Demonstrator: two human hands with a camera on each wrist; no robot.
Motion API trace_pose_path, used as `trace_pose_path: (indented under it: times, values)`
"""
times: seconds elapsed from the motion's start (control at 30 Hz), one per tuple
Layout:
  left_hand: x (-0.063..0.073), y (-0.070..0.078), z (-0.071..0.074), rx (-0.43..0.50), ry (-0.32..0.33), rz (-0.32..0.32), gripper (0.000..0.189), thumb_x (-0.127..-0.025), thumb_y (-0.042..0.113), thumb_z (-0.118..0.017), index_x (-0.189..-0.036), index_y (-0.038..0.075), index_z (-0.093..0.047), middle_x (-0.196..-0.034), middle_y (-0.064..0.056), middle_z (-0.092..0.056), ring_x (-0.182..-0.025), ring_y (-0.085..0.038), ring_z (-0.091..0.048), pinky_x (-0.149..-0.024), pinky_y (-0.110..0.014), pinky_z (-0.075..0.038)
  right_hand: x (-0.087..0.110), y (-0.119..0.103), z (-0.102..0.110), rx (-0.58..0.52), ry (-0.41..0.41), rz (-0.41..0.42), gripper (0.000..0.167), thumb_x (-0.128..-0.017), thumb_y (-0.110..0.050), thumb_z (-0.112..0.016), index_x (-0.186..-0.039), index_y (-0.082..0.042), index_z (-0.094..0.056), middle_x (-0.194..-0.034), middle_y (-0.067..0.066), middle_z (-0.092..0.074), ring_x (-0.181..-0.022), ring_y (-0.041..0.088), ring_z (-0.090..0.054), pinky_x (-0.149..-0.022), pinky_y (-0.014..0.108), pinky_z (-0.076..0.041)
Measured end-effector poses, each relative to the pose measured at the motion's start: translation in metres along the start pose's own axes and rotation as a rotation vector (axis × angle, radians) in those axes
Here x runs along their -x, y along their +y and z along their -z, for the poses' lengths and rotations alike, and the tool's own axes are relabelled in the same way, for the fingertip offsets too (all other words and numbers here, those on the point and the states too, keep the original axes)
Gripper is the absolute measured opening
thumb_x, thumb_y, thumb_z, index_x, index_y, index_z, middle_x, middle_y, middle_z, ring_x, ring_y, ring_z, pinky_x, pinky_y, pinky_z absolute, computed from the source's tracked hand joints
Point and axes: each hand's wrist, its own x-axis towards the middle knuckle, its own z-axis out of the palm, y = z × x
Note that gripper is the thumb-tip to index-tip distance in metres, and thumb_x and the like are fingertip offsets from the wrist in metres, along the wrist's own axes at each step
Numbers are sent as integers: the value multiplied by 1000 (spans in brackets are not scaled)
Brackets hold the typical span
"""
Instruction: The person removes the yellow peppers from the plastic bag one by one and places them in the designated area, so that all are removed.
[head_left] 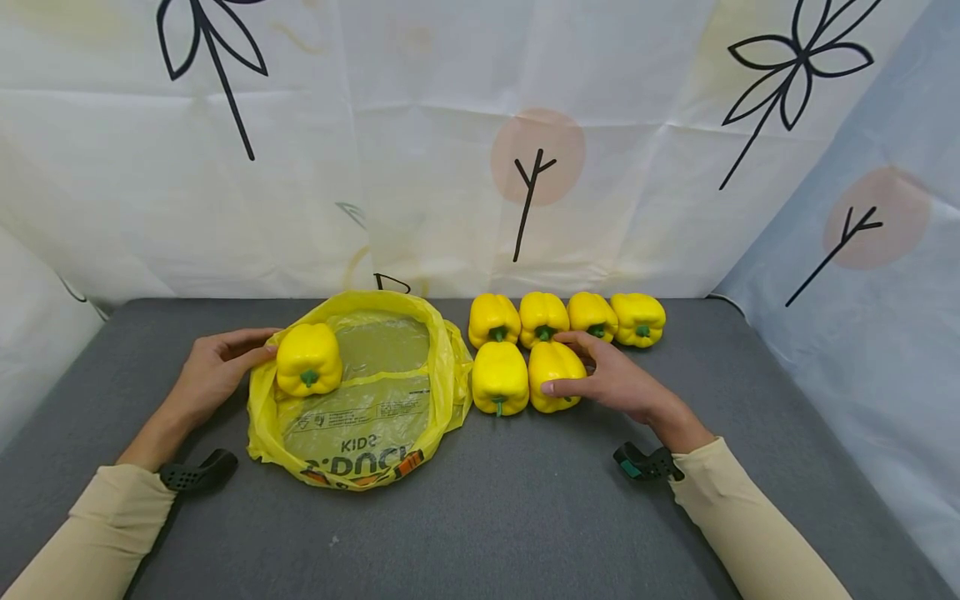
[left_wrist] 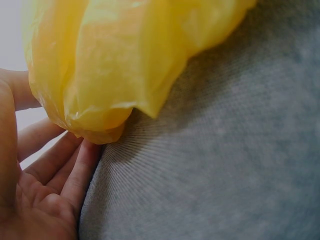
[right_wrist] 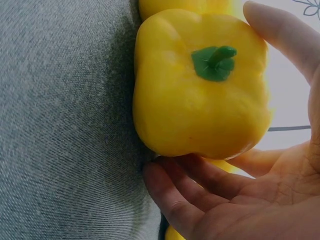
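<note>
On the left, a yellow plastic bag (head_left: pixel 448 367) lies with its mouth wide and its rim rolled outward. One yellow bell pepper (head_left: pixel 307 354) sits inside it, against the left wall. My left hand (head_left: pixel 225 367) holds the bag's left side beside that pepper; the left wrist view has the bag's folds (left_wrist: pixel 105 65) between thumb and fingers. My right hand (head_left: pixel 618 379) grips the right-hand bell pepper (head_left: pixel 551 371) of the front row, thumb on one side and fingers on the other. In the right wrist view its green stem (right_wrist: pixel 215 62) faces the camera.
Another yellow bell pepper (head_left: pixel 500 375) stands just left of the gripped one. Behind them, several more peppers (head_left: pixel 543 315) form a back row along the grey table (head_left: pixel 480 517). A patterned white cloth (head_left: pixel 420 167) hangs at the table's far edge.
</note>
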Motion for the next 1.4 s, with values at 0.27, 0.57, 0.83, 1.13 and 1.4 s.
trace_pose_path:
  times: [0.27, 0.57, 0.83, 1.13, 1.4]
  values:
    - [0, -1, 0, -7, 2, 8, 47, -104, 31, -61, -140, 0, -60, -114, 30, -59, -106, 11, -53, -83, -7, -45, 0, 0, 0, 1, -3, -2, 92, -89, -42, -79, -159, -7, -29, -161, 17, -28, -145, 42, -30, -109, 60, -37]
    - [0, -1, 0, -2, 0, 12, 48, -104, 31, -61, -140, -1, -59, -114, 30, -59, -106, 11, -54, -82, -8, -46, -1, 1, 1, -5, -5, -3, 91, -89, -41, -79, -158, -8, -30, -161, 17, -29, -145, 41, -31, -109, 60, -37]
    - [1, -1, 1, -19, 3, 19, 48, -104, 32, -61, -140, 1, -60, -115, 30, -58, -107, 11, -52, -82, -7, -44, -2, 2, 0, 0, -9, 2, 91, -90, -43, -78, -158, -6, -30, -160, 17, -30, -144, 41, -32, -108, 59, -38]
    - [1, -1, 1, -26, -1, 26, 48, -104, 33, -60, -141, 1, -60, -115, 30, -58, -107, 11, -51, -83, -7, -43, -2, 1, 0, -14, -7, 1, 90, -90, -41, -78, -158, -6, -30, -159, 18, -31, -143, 41, -34, -108, 58, -39]
    - [-1, -1, 1, -33, -3, 34, 49, -104, 34, -61, -141, 1, -60, -115, 29, -58, -107, 11, -51, -82, -7, -44, -1, 2, 2, -1, 2, 8, 89, -90, -42, -78, -156, -6, -32, -157, 20, -34, -142, 42, -35, -108, 60, -38]
